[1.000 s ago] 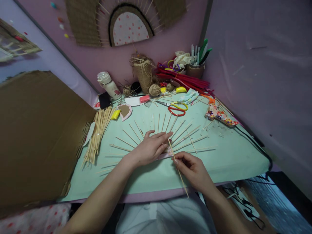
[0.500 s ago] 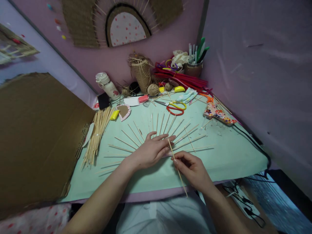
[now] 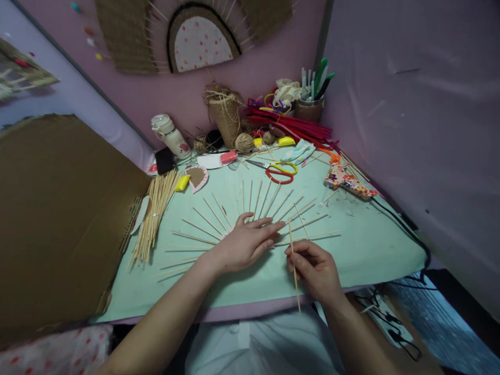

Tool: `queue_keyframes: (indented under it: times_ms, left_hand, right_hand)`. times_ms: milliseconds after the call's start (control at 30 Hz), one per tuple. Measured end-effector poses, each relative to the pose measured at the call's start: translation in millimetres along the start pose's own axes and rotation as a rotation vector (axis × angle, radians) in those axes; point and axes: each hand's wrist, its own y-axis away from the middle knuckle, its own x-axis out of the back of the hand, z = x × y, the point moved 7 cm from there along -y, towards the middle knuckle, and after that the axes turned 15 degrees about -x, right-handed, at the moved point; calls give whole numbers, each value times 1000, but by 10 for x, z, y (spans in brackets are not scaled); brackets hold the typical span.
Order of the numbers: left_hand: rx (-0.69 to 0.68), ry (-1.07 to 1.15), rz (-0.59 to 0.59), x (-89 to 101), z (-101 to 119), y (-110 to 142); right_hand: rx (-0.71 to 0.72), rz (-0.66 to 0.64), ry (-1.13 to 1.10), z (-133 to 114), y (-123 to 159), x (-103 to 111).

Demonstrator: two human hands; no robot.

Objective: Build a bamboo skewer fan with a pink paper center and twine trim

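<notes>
1. One loose stick (image 3: 296,284), lower right of centre, is pinched by the right hand (image 3: 315,264) between thumb and fingertips; its top has swung rightward since earlier.
2. Left hand (image 3: 250,241), mid-frame, fingers spread wide (palm down), covers inner ends of the fanned sticks (image 3: 250,195).
3. Scissors (image 3: 278,174), just beyond, lie unmoved.

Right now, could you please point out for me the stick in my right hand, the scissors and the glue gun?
Stick (image 3: 296,280): head view, on its lower half.
Scissors (image 3: 270,167): head view, where blades meet handles.
Glue gun (image 3: 351,184): head view, on its floral body.
</notes>
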Motion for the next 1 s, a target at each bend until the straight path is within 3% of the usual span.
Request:
queue_keyframes:
  times_ms: [367, 500, 633, 800, 1000]
  left_hand:
    - [-9, -28, 0, -41, 124, 62]
    - [58, 42, 235, -20, 253, 256]
    - [243, 340, 519, -187, 401, 525]
    - [446, 898, 644, -566, 374, 604]
    - [570, 1409, 824, -717, 130, 607]
  right_hand:
    - [6, 12, -96, 52, -13, 47]
    - [-7, 28, -174, 26, -15, 61]
    - [-27, 65, -180, -9, 22, 37]
    - [-97, 42, -95, -58, 30, -148]
    - [-208, 19, -160, -91, -87, -382]
